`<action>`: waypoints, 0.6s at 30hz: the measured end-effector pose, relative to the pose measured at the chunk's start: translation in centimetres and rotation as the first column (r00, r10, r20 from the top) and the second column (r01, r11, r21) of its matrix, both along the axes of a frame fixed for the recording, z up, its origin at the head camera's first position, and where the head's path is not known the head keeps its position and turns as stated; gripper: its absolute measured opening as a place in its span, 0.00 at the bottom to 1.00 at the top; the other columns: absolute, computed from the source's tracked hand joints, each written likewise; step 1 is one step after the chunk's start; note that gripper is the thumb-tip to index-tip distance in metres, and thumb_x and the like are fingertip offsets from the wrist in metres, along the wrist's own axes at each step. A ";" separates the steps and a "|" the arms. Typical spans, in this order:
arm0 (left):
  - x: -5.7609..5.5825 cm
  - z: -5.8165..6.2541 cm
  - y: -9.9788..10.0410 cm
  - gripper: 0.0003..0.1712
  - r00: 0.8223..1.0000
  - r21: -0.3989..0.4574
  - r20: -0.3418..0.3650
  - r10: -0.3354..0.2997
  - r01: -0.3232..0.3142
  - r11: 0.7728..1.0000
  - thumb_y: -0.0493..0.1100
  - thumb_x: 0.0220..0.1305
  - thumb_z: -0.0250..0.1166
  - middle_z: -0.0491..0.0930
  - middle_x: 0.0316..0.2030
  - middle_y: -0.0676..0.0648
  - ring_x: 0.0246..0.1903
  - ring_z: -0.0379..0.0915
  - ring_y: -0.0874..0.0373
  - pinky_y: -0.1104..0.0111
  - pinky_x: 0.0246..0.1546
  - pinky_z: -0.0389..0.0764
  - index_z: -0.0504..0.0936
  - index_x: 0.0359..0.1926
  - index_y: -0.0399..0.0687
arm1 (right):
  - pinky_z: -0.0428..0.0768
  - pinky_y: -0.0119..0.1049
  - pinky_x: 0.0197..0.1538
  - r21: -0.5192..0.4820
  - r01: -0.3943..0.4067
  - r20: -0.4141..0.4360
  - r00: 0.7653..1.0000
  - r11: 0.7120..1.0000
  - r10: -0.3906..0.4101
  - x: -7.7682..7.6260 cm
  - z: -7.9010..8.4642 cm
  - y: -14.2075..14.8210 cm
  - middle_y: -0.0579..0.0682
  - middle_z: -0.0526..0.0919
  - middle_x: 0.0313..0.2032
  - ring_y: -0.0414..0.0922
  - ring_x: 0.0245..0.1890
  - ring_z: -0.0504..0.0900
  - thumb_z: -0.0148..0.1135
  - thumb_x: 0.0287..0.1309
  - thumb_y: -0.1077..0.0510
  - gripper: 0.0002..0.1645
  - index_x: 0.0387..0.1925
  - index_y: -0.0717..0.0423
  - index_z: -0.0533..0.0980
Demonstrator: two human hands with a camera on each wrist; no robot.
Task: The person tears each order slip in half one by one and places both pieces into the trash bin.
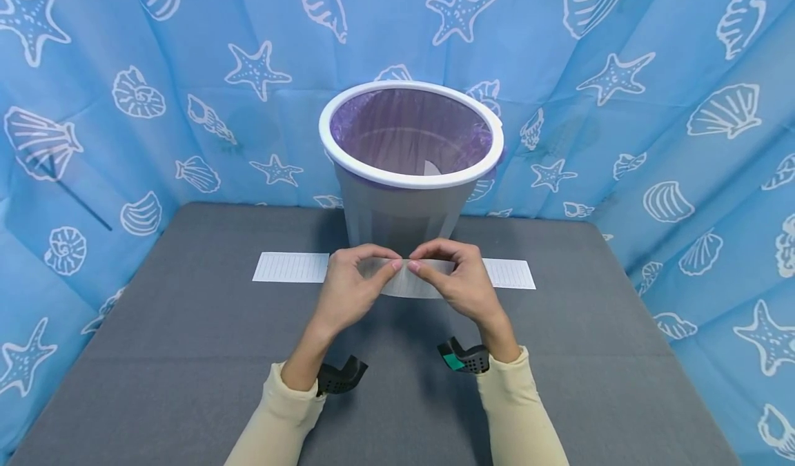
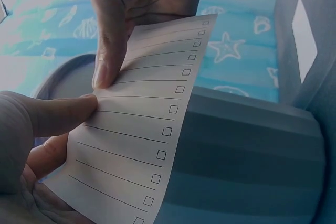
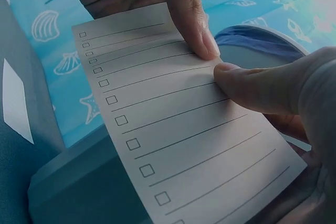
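White paper (image 1: 410,288) is running lengthwise left-to-right mid-frame; left hand (image 1: 349,283) and right hand (image 1: 464,283), equally near, are pinching its upper edge.

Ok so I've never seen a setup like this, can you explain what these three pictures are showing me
There's no machine here: just a person's left hand and right hand, bare. The wide picture comes from a camera worn on the head, looking forward and down; the two close ones come from cameras worn on each wrist. Both hands pinch one lined paper sheet with checkboxes. On the grey table, a lined slip lies left of the hands and a second slip right of them. Beyond is a bin with a purple liner.
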State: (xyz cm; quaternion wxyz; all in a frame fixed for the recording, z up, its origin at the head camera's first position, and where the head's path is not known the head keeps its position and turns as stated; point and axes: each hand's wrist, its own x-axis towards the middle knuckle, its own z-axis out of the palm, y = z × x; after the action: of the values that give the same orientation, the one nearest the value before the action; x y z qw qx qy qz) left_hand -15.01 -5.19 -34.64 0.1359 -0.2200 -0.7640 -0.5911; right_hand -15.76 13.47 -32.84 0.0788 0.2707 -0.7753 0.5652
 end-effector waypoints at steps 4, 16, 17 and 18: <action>-0.4 -0.7 -0.1 0.06 1.000 -0.005 0.003 0.007 -0.007 1.000 0.41 0.60 0.66 0.84 0.33 0.51 0.40 0.78 0.60 0.58 0.44 0.76 0.85 0.36 0.44 | 0.77 0.35 0.36 0.013 0.015 -0.013 1.000 1.000 -0.015 0.2 0.2 -0.2 0.57 0.82 0.31 0.46 0.32 0.79 0.64 0.53 0.70 0.04 0.33 0.66 0.80; 0.5 0.9 -0.1 0.07 0.997 0.019 0.071 -0.010 0.009 1.000 0.37 0.61 0.64 0.83 0.34 0.44 0.37 0.78 0.54 0.58 0.39 0.77 0.85 0.36 0.37 | 0.77 0.37 0.39 0.021 0.049 -0.074 0.996 0.999 -0.047 0.6 0.4 -0.7 0.57 0.82 0.29 0.47 0.33 0.80 0.64 0.53 0.70 0.02 0.30 0.67 0.79; 0.8 1.4 -0.1 0.07 0.997 0.026 0.082 -0.014 0.012 1.000 0.36 0.61 0.64 0.83 0.34 0.43 0.37 0.79 0.52 0.57 0.38 0.77 0.85 0.36 0.35 | 0.77 0.38 0.39 0.021 0.051 -0.079 0.996 0.998 -0.050 0.6 0.4 -0.8 0.57 0.82 0.29 0.47 0.33 0.80 0.64 0.53 0.70 0.02 0.30 0.68 0.79; 0.8 1.4 -0.2 0.07 0.996 0.028 0.087 -0.016 0.014 1.000 0.36 0.61 0.64 0.83 0.34 0.43 0.36 0.79 0.53 0.58 0.38 0.78 0.85 0.35 0.35 | 0.77 0.39 0.39 0.021 0.053 -0.084 0.995 0.998 -0.051 0.6 0.4 -0.8 0.57 0.82 0.29 0.47 0.33 0.80 0.64 0.53 0.70 0.02 0.30 0.67 0.79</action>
State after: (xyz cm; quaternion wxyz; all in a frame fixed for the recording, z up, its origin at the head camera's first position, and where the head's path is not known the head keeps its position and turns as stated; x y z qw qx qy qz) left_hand -14.22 -5.36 -33.26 0.1010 -0.1978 -0.7593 -0.6116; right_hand -15.14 12.64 -32.47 0.1226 0.2748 -0.7845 0.5422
